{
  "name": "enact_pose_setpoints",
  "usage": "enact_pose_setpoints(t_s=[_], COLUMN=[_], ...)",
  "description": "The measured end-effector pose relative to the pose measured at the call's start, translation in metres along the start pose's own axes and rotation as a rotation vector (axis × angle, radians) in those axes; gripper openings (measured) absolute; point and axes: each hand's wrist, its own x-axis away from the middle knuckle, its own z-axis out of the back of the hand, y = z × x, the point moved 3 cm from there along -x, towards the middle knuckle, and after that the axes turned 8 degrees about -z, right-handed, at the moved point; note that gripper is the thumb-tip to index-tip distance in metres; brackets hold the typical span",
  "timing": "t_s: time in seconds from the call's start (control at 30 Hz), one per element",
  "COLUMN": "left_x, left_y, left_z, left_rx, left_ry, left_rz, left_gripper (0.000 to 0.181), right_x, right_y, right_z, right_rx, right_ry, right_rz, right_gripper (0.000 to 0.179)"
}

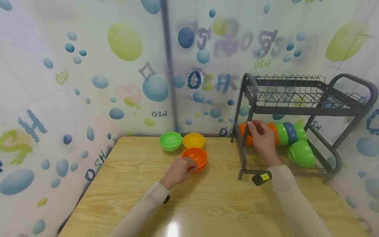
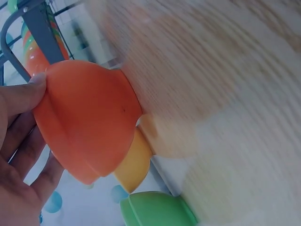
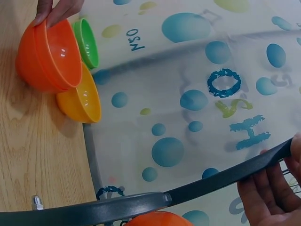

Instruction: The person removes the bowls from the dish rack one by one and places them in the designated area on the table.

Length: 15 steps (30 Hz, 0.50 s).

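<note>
My left hand [image 1: 179, 171] pinches the near rim of two nested orange bowls [image 1: 197, 156], its thumb on the outside in the left wrist view [image 2: 21, 101]. Just behind them are a yellow bowl [image 1: 193, 140] and, to its left, a stack of green bowls [image 1: 170, 141]. Over at the grey two-tier dish rack [image 1: 305, 111], my right hand [image 1: 263, 142] grips the left front post between thumb and fingers, plain in the right wrist view [image 3: 270, 188]. Part of the orange bowls [image 1: 243, 131] on the rack's lower tier is hidden behind this hand.
Along the rack's lower tier stands a row of orange, green and blue bowls [image 1: 290, 133]. A single green bowl [image 1: 302, 154] lies tilted in front of them. The upper wire tier [image 1: 291, 95] holds no dishes. A patterned curtain [image 1: 124, 82] hangs behind the wooden table [image 1: 127, 184].
</note>
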Motion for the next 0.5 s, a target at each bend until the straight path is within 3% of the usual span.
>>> enact_pose_setpoints(t_s=[0.2,0.5], left_x=[-0.0022,-0.0042], left_y=[0.0013,0.001], left_z=[0.0014,0.0004], left_rx=[0.022,0.006], left_ry=[-0.04,-0.08], left_rz=[0.016,-0.009], left_gripper=[0.007,0.015], right_x=[-0.0007,0.0], right_y=[0.0,-0.0008], right_z=[0.0003,0.0007], right_rx=[0.002,0.023], right_ry=[0.009,0.007], right_rz=[0.007,-0.006], right_gripper=[0.058,0.06])
